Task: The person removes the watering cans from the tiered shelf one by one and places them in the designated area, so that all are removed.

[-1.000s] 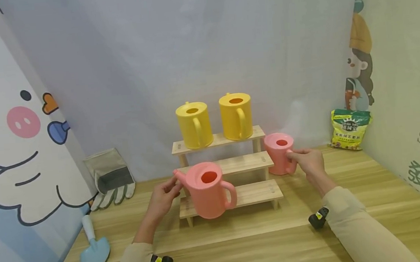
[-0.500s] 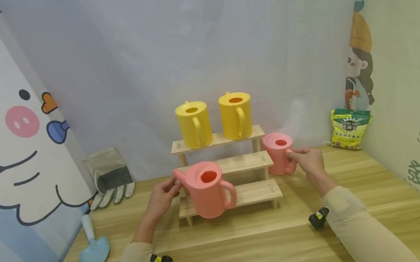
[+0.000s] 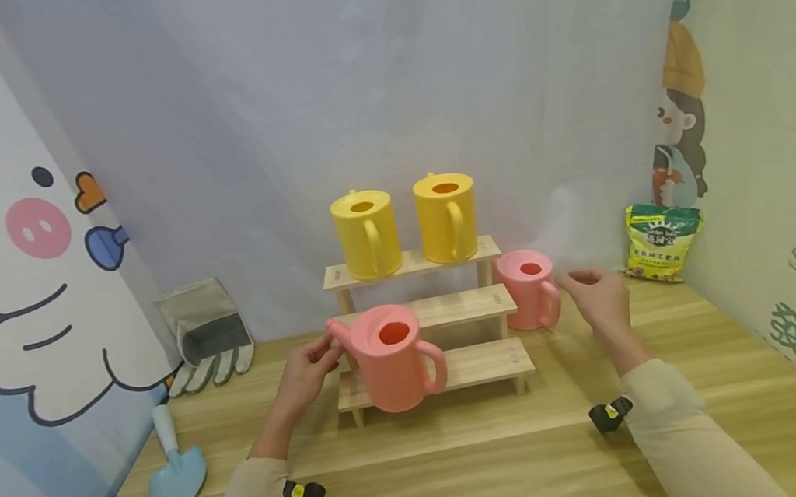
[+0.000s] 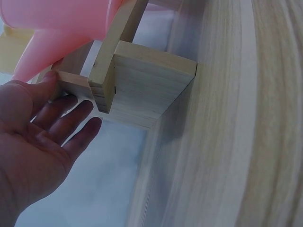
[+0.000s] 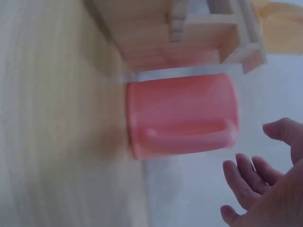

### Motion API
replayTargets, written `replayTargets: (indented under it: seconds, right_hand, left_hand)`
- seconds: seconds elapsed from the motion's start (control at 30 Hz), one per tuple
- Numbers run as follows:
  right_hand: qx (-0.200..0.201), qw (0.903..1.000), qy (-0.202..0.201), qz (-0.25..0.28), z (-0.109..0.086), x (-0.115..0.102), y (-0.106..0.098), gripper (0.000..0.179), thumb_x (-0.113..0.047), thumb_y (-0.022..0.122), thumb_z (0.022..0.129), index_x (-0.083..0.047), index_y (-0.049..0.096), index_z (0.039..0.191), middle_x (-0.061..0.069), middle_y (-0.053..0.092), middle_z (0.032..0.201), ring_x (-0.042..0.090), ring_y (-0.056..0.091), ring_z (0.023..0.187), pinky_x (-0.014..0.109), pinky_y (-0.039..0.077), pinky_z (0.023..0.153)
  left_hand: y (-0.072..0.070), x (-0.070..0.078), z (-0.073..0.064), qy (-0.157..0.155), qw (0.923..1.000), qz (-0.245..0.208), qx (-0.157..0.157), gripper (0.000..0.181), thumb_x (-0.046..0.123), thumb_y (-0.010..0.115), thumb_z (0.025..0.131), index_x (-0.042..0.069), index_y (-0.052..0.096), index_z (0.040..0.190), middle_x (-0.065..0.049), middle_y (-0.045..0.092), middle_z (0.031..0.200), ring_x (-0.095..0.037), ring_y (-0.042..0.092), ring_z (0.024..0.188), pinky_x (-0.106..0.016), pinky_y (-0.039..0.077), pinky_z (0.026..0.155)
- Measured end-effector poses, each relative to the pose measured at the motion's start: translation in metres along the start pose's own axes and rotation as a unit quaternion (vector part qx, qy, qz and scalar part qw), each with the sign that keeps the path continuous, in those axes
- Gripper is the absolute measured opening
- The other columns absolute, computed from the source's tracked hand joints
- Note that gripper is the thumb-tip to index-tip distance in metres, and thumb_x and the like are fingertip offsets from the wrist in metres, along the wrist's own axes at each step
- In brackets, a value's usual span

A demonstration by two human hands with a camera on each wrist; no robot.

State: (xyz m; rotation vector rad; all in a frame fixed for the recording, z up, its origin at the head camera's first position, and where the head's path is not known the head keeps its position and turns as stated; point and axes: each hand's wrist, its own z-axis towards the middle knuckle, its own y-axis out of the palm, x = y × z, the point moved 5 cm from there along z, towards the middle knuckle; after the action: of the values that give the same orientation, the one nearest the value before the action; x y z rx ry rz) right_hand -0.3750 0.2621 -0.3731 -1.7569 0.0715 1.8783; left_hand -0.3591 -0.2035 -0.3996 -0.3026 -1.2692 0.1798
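A: Your left hand (image 3: 306,377) is lying right at the tip of the spout (image 3: 343,335) on the left pink can (image 3: 390,378).

B: Are your fingers clamping on it?

A: I cannot tell; in the left wrist view your thumb is lying close to the spout, while your other visible fingers are curving loosely, apart from one another.

B: And where is that can?

A: It is standing upright at the left of the lowest step (image 3: 487,362) of a wooden stand (image 3: 459,306), its spout pointing toward your left hand and its handle pointing right.

B: Your right hand (image 3: 600,300), meanwhile, is hovering just beside the right pink can (image 3: 524,301). In the right wrist view your fingers are standing apart, a gap showing between them and the handle (image 3: 552,304).

A: That can is standing upright on the counter (image 3: 457,470), just right of the stand.

B: Above, a left yellow can (image 3: 368,243) and a right yellow can (image 3: 447,229) are sharing the top step (image 3: 409,262), their handles facing you.

A: To your left, a trowel (image 3: 179,480) is lying on the counter, nearer you than a glove (image 3: 217,341); a green-and-yellow bag (image 3: 664,243) is standing at the back right.
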Motion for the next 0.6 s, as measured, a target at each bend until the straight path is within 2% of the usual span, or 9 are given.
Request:
replayTargets:
  seconds: [0.1, 0.17, 0.3, 0.43, 0.6]
  right_hand:
    - [0.011, 0.9989, -0.044, 0.008, -0.006, -0.019, -0.002, 0.055, -0.041, 0.071, 0.092, 0.003, 0.066, 0.125, 0.022, 0.065, 0.123, 0.03, 0.058, 0.116, 0.038, 0.051, 0.093]
    - [0.003, 0.9965, -0.078, 0.032, -0.014, -0.033, 0.001, 0.052, -0.037, 0.073, 0.092, 0.004, 0.067, 0.124, 0.021, 0.067, 0.121, 0.027, 0.061, 0.113, 0.03, 0.053, 0.09]
    - [-0.034, 0.9827, -0.154, 0.097, -0.035, -0.061, 0.014, 0.044, -0.026, 0.078, 0.09, 0.006, 0.068, 0.119, 0.017, 0.071, 0.113, 0.015, 0.066, 0.099, 0.016, 0.053, 0.081]
    - [-0.074, 0.9625, -0.219, 0.141, -0.057, -0.082, 0.029, 0.034, -0.017, 0.08, 0.088, 0.006, 0.071, 0.112, 0.015, 0.072, 0.107, 0.008, 0.067, 0.092, 0.017, 0.055, 0.08]
    - [-0.127, 0.9459, -0.259, 0.148, -0.084, -0.097, 0.047, 0.028, -0.01, 0.079, 0.087, 0.006, 0.071, 0.109, 0.014, 0.072, 0.105, 0.009, 0.067, 0.094, 0.023, 0.053, 0.093]
  left_hand:
    - [0.0, 0.0, 0.001, 0.002, 1.0, 0.001, 0.002, 0.046, 0.016, 0.062, 0.102, -0.002, 0.051, 0.142, -0.02, 0.052, 0.142, -0.032, 0.055, 0.125, -0.04, 0.053, 0.097]
    - [0.0, 0.001, 0.001, 0.001, 1.0, 0.001, 0.001, 0.046, 0.016, 0.062, 0.101, -0.002, 0.052, 0.142, -0.019, 0.052, 0.143, -0.032, 0.055, 0.125, -0.04, 0.053, 0.097]
    - [-0.001, -0.001, 0.002, 0.001, 1.0, 0.001, 0.001, 0.046, 0.015, 0.062, 0.101, -0.002, 0.052, 0.142, -0.019, 0.052, 0.143, -0.03, 0.056, 0.124, -0.041, 0.054, 0.096]
    - [-0.001, -0.002, 0.002, 0.005, 1.0, 0.007, -0.001, 0.047, 0.017, 0.062, 0.101, -0.002, 0.052, 0.142, -0.018, 0.052, 0.144, -0.029, 0.056, 0.123, -0.039, 0.055, 0.095]
    - [-0.001, -0.004, 0.002, 0.008, 0.9999, 0.007, -0.003, 0.048, 0.02, 0.063, 0.101, -0.002, 0.052, 0.143, -0.018, 0.053, 0.143, -0.029, 0.057, 0.122, -0.04, 0.054, 0.095]
